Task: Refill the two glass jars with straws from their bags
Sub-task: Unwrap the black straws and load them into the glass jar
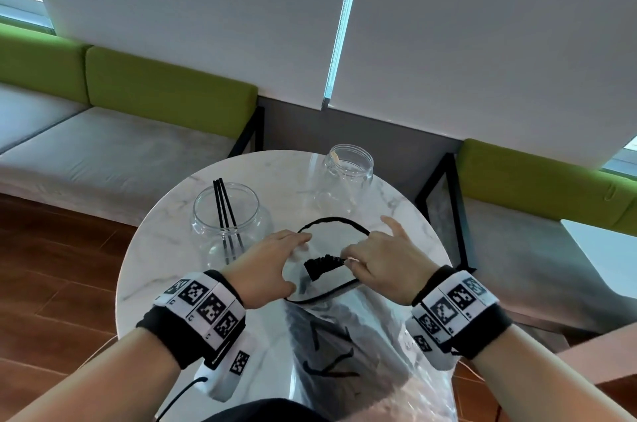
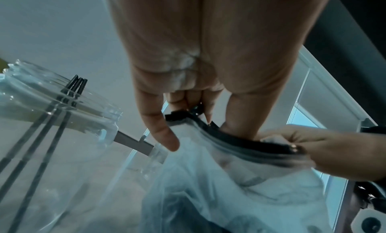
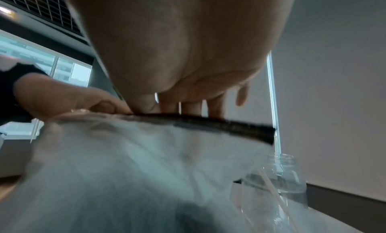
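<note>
Both hands are working at the mouth of a clear plastic bag with a black zip rim (image 1: 332, 219), which is standing at the near edge of the round white marble counter (image 1: 155, 249) and reaching down over it toward the person. The left hand (image 1: 269, 264) is gripping the rim's left side, thumb outside and fingers (image 2: 160, 131) curled over the black edge. The right hand (image 1: 381, 256) is pinching the rim's right side, its index finger sticking out free. The two hands are apart, and the bag's mouth is gaping between them. A bundle of black straws (image 1: 324, 264) is showing its ends inside the opening.

A wide clear glass jar (image 1: 225, 218) is standing just left of the bag, three black straws (image 1: 225, 211) leaning in it. A second clear glass jar (image 1: 348, 176) is standing beyond the bag, with one pale straw (image 3: 273, 192) inside.
</note>
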`<state>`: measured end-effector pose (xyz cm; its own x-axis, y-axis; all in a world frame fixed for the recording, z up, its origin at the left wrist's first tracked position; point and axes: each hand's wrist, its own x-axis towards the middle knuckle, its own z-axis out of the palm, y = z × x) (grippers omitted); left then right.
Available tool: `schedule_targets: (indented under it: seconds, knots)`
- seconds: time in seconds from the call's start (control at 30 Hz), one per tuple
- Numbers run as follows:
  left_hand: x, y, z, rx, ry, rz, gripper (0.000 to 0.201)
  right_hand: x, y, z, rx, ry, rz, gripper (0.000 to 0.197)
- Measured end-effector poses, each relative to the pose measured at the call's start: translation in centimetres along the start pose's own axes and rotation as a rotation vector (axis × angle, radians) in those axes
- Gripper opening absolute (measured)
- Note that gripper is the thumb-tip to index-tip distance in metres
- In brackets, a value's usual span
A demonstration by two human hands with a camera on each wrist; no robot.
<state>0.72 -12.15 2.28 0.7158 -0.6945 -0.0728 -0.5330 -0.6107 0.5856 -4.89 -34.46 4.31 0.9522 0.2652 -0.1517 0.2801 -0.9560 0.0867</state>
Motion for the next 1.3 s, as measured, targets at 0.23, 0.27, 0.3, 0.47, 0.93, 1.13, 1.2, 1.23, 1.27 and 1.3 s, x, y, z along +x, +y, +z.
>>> schedule_targets:
  seconds: [0.23, 0.27, 0.3, 0.47, 0.93, 1.13, 1.2, 1.23, 1.27, 1.3]
  knots:
    - [-0.1, 0.1, -0.1, -0.016, 0.026, 0.015, 0.079, 0.9, 0.5, 1.6, -0.071, -0.034, 0.015, 0.051]
    - [-0.1, -0.1, -0.2, -0.017, 0.031, 0.012, 0.079, 0.8, 0.6, 1.8, -0.082, 0.011, 0.019, 0.054]
    - [-0.2, -0.2, -0.2, -0.015, 0.039, 0.011, 0.079, 0.6, 0.6, 2.0, -0.084, 0.063, 0.035, 0.060]
    - [-0.1, -0.1, -0.1, -0.029, 0.054, 0.024, 0.080, 0.4, 0.5, 2.8, 0.046, 0.148, 0.139, 0.080]
    - [0.1, 0.4, 0.3, -0.065, 0.085, 0.046, 0.076, 2.3, 2.2, 5.0, 0.825, -0.273, 0.274, 0.114]
    - [-0.3, 0.1, -0.4, -0.112, 0.184, -0.055, 0.063, 1.5, 2.0, 5.5, 0.789, -0.133, 0.332, 0.077]
    - [-0.4, 0.2, -0.6, -0.121, 0.171, -0.080, 0.063, 0.8, 1.7, 5.5, 0.892, -0.113, 0.332, 0.069]
    - [-0.5, 0.4, -0.6, -0.123, 0.152, -0.092, 0.064, 0.4, 1.5, 5.2, 0.942, -0.110, 0.326, 0.076]
    - [-0.5, 0.6, -0.6, -0.126, 0.132, -0.101, 0.066, 0.2, 1.2, 5.0, 0.966, -0.114, 0.313, 0.089]
    - [-0.5, 0.8, -0.6, -0.133, 0.114, -0.109, 0.067, 0.0, 0.8, 4.7, 0.962, -0.140, 0.298, 0.103]
